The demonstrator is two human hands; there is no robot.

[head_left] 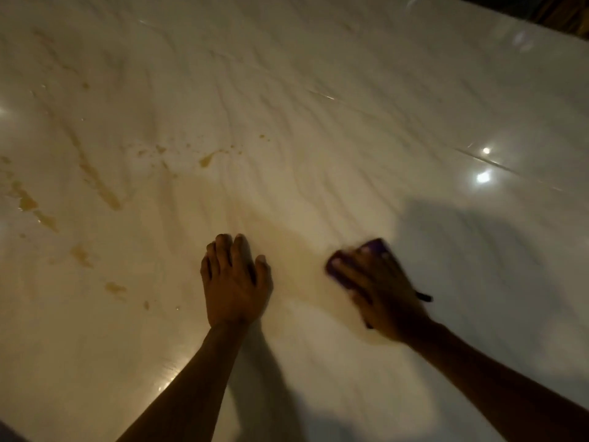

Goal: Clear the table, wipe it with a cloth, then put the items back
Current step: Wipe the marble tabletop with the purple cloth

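Observation:
A glossy white marble table (318,106) fills the view. My left hand (234,282) lies flat on it, palm down, fingers straight and together. To its right my right hand (382,288) presses a purple cloth (376,247) onto the surface; the hand is blurred and covers most of the cloth, which shows only past the fingertips. A thin dark band (425,297) sticks out at the right hand's outer edge. A pale brown wet smear (287,247) lies between the two hands.
Brown stains and splashes (95,183) mark the table's left half, with more drops (207,159) near the middle. Lamp reflections (483,177) glare at the right. The table's far edge (510,14) meets a dark area at the top right.

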